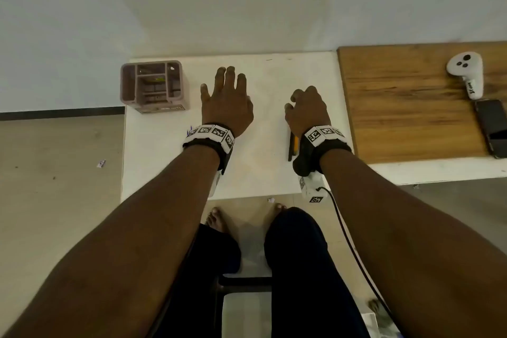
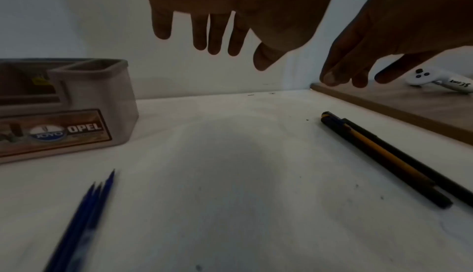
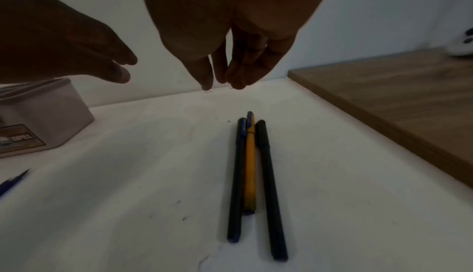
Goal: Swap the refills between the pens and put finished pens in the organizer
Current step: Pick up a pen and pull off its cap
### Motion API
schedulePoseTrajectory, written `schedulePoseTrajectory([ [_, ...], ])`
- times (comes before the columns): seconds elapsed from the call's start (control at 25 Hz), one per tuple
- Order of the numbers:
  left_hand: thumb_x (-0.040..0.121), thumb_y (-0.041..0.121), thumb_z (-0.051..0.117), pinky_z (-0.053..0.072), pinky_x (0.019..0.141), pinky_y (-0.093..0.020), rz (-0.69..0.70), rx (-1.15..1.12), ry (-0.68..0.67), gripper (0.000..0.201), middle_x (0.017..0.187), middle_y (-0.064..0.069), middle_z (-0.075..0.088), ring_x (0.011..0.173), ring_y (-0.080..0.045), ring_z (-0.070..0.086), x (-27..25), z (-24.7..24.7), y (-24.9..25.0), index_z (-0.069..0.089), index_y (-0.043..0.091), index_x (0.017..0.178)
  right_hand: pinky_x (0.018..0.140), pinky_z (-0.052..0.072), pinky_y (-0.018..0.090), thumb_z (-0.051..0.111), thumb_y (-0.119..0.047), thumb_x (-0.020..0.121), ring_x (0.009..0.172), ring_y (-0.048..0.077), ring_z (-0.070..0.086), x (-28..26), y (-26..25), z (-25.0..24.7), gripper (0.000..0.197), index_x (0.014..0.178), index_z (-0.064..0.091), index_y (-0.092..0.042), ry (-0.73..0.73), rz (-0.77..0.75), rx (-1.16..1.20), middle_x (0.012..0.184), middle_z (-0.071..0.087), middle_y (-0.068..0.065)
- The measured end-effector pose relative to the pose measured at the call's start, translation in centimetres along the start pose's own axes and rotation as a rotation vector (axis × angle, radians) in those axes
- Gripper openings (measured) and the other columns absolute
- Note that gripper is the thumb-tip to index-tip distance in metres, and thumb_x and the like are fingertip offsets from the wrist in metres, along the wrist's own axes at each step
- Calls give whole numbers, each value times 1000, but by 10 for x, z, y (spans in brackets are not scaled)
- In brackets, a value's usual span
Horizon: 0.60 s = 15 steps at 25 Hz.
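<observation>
Three pens lie side by side on the white table (image 1: 263,173): a dark blue-black pen (image 3: 236,175), a yellow pen (image 3: 250,165) and a black pen (image 3: 268,185). In the head view the pens (image 1: 292,145) peek out beside my right wrist. Several blue refills (image 2: 87,211) lie near my left wrist. The grey-pink organizer (image 1: 153,85) stands at the table's back left. My left hand (image 1: 220,85) hovers over the table with straight, spread fingers and holds nothing. My right hand (image 1: 296,100) hangs above the pens' far ends, loosely curled and empty.
A wooden board (image 1: 411,101) adjoins the table on the right, carrying a white controller (image 1: 465,66) and a dark phone (image 1: 493,126). A cable (image 1: 348,241) runs down from my right wrist. My knees and feet are below the table's near edge.
</observation>
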State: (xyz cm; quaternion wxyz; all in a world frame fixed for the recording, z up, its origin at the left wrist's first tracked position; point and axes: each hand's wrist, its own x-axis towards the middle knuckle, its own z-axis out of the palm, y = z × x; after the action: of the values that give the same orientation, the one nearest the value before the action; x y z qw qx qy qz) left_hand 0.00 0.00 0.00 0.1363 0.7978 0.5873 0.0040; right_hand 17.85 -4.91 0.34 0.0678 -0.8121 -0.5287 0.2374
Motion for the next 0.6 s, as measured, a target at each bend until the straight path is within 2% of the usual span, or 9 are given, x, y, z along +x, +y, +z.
schedulePoseTrajectory([
  [0.2, 99, 31, 48, 34, 114, -60, 15, 8, 36, 52, 161, -7, 36, 155, -28, 25, -6, 20, 0, 43, 13, 147, 101, 47, 39, 56, -27, 104, 121, 36, 60, 0, 19, 12, 34, 130, 62, -5, 32, 12, -23, 134, 53, 16],
  [0.32, 98, 29, 48, 47, 95, -51, 30, 19, 51, 47, 147, -8, 48, 141, -29, 40, -14, 21, 3, 48, 11, 141, 102, 47, 39, 57, -28, 103, 122, 35, 60, -6, 24, 16, 35, 130, 62, -6, 54, -6, -27, 134, 53, 15],
  [0.4, 99, 28, 47, 48, 85, -47, 26, -8, 46, 43, 138, -9, 51, 132, -31, 46, -22, 20, 5, 49, 11, 139, 100, 48, 38, 58, -28, 102, 121, 35, 60, -10, 26, 18, 35, 129, 63, -7, 60, -13, -25, 134, 54, 15],
  [0.48, 99, 27, 47, 47, 85, -47, 18, -62, 51, 39, 132, -10, 54, 125, -32, 51, -35, 19, 8, 51, 11, 135, 97, 49, 37, 58, -27, 101, 118, 35, 62, -17, 28, 19, 33, 125, 64, -6, 81, -35, -24, 131, 57, 15],
  [0.6, 99, 29, 50, 51, 95, -47, -9, -217, 16, 39, 131, -9, 61, 121, -34, 59, -55, 19, 12, 55, 15, 135, 84, 45, 31, 58, -23, 99, 111, 35, 64, -36, 32, 18, 26, 116, 66, -4, 108, -29, -22, 124, 62, 17],
])
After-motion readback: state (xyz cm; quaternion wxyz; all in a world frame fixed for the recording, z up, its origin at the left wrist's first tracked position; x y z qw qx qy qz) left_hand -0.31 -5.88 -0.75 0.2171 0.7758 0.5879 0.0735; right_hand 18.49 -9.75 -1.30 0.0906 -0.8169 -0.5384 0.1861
